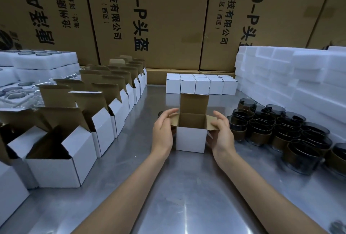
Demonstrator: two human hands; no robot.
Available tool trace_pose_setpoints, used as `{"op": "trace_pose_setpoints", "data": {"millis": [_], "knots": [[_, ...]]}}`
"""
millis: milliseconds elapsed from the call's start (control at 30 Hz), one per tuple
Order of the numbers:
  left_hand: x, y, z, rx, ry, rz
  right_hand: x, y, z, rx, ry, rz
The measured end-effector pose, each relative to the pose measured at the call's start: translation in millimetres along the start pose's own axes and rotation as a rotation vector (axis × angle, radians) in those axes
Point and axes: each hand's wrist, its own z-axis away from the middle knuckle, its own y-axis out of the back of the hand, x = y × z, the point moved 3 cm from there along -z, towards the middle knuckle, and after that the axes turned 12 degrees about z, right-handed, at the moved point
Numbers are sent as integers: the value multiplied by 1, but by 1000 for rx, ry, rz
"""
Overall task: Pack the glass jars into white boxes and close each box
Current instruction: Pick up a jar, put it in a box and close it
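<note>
Brushed metal surface (187, 196), both forearms reaching in from the near edge. Mid-surface: one open white box (191, 139) upright, back lid standing up, side flaps splayed outward. Left hand (162, 130) cups the box's left side, fingers loosely bent against the left flap. Right hand (221, 132) does the same on the right, thumb and fingers resting on the right flap. Neither is clamped hard; looks like steadying. Can't see a jar inside the box. Glass jars (277, 127) are clustered along the right edge, just beside the right hand, mouths up, so the right hand is clearly the nearer one for a pick, and the box opening faces straight up for a vertical drop. Left edge: row of open boxes (104, 117). Far edge: closed boxes (201, 85), foam blocks (292, 76) at far right, brown cartons (168, 18) behind.
</note>
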Motion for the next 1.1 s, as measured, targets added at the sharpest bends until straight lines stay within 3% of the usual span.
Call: {"op": "trace_pose_setpoints", "data": {"millis": [200,367,467,1100], "knots": [[2,4,-5,-90,20,46,-12,7,-1,-148,130,145],[12,-1,0,-127,-99,-56,-16,9,-3,-231,149,261],[11,-4,-1,-177,-40,-79,-16,8,-4,-256,151,245],[9,-2,-3,-277,147,-27,-18,8,-4,-206,126,376]]}}
